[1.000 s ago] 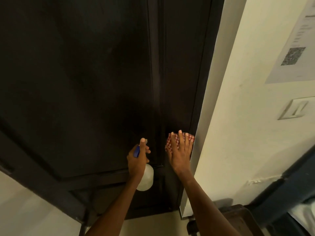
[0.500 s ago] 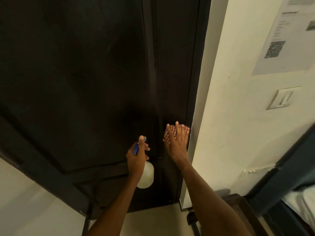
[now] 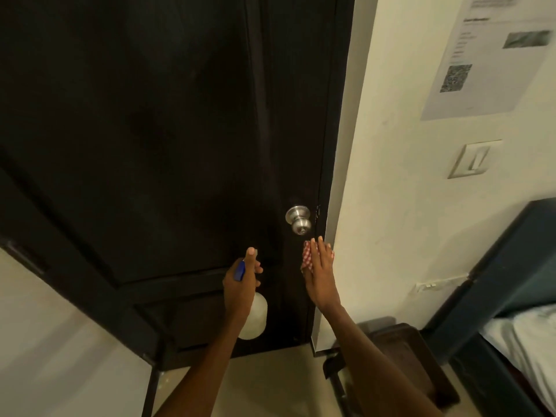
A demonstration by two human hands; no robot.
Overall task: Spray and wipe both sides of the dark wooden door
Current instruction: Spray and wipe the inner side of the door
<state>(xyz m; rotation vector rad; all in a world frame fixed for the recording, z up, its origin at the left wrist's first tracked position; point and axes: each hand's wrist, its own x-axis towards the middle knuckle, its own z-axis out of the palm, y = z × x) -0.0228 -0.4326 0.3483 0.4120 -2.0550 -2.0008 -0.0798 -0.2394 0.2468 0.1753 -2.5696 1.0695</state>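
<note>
Both hands have dropped below the door knob (image 3: 298, 219): right hand (image 3: 320, 275) flat, pressing the checked cloth (image 3: 306, 257) to the dark door (image 3: 150, 130) just under it; left hand (image 3: 240, 284) grips the spray bottle (image 3: 254, 317) lower-left of it.

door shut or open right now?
Looks shut: the door edge by the knob lies flush against the frame, no gap showing. Latch engagement: cannot tell.

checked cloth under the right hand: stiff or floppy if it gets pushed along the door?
Probably floppy: the cloth bunches unevenly under the right hand's flat fingers. Likely light, since a flat palm alone seems to pin it against the door. It may crumple or slip if pressure eases.
</note>
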